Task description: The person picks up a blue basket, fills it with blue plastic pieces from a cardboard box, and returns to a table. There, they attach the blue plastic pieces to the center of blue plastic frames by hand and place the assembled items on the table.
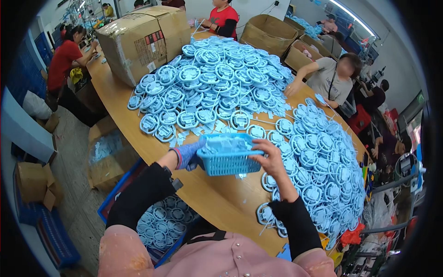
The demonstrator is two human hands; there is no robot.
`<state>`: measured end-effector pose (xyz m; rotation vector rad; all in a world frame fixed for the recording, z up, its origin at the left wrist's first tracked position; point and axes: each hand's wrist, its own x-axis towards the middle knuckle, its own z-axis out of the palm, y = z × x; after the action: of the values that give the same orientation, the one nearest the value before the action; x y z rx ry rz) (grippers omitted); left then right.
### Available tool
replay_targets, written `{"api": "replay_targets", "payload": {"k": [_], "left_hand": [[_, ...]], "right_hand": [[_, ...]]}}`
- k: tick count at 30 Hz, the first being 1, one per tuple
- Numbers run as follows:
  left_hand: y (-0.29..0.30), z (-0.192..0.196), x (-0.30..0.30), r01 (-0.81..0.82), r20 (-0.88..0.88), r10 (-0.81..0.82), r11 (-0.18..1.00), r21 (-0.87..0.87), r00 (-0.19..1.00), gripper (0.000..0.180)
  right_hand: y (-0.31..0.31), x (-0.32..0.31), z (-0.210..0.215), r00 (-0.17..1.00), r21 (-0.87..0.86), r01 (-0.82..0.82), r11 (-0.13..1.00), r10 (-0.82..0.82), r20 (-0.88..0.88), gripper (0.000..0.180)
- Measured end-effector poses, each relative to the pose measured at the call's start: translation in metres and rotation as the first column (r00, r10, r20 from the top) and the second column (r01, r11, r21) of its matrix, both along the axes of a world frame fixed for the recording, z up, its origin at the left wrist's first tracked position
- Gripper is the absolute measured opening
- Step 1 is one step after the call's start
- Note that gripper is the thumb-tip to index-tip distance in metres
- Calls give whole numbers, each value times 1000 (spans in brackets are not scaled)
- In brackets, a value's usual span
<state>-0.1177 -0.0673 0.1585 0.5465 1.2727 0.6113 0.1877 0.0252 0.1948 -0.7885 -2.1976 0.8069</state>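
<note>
Between my two hands is a blue plastic basket [230,167] with slotted sides, held above the table. Pale blue flat pieces [226,144] fill it near the rim. My left hand [187,154], in a purple-blue glove, grips the basket's left end. My bare right hand [269,157] closes on its right end, fingers over the rim. Behind the basket rises a large heap of round light-blue plastic parts [212,76] with thin sticks. A second heap of the same parts [318,171] lies to the right of my right hand.
The wooden table [221,198] curves around me. A big cardboard box [145,41] stands at its far left. Below the near edge, a blue crate holds more round parts [164,224]. Across the table at right, a person in grey [332,81] reaches toward the heap. Others work farther back.
</note>
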Motion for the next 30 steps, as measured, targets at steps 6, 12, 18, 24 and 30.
{"api": "replay_targets", "payload": {"k": [6, 12, 18, 24, 30], "left_hand": [[57, 4, -49, -29, 52, 26, 999, 45, 998, 92], [76, -57, -64, -378, 93, 369, 919, 113, 925, 80], [5, -121, -19, -86, -699, 604, 777, 624, 384, 58], [-58, -161, 6, 262, -883, 459, 844, 468, 101, 64], [-75, -160, 12, 314, -892, 429, 835, 452, 143, 73]], "right_hand": [[83, -61, 38, 993, -244, 56, 968, -28, 115, 23], [136, -80, 50, 981, -426, 79, 901, 4, 191, 31], [125, -61, 55, 983, -505, 103, 857, -10, 185, 30], [117, -51, 60, 991, -426, 129, 895, -107, 76, 28], [80, -43, 55, 984, -338, 160, 927, -121, 133, 27]]}}
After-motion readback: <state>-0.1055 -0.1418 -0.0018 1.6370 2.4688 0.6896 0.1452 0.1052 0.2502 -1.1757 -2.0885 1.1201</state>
